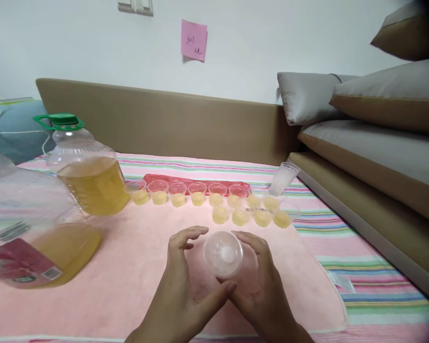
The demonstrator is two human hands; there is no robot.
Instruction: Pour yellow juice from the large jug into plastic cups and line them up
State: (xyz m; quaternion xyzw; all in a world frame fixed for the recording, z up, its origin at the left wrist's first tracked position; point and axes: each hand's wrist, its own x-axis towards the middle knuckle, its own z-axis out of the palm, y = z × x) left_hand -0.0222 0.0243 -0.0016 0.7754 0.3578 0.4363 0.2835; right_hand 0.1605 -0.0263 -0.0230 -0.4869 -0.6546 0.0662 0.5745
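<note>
A clear, frosted-looking plastic cup [223, 254] sits in the middle foreground, its round rim facing up at me. My left hand [186, 281] curves around its left side, fingers apart from the rim and thumb in front. On the other side my right hand [259, 276] is curled in the same way, with a gap to the cup along the palm. Both thumbs meet just below the near rim; whether they touch the cup I cannot tell. Beyond the hands stands a row of plastic cups of yellow liquid [197, 195], with a shorter second row [240, 217] at the right.
Two big clear jugs of yellow liquid are at the left, one green-capped [93, 186] and one nearer [67, 252]. A red plastic wrapper [157, 179] lies behind the cups. A tilted clear cup or stack [284, 178] stands back right. Cushions [379, 138] line the right side.
</note>
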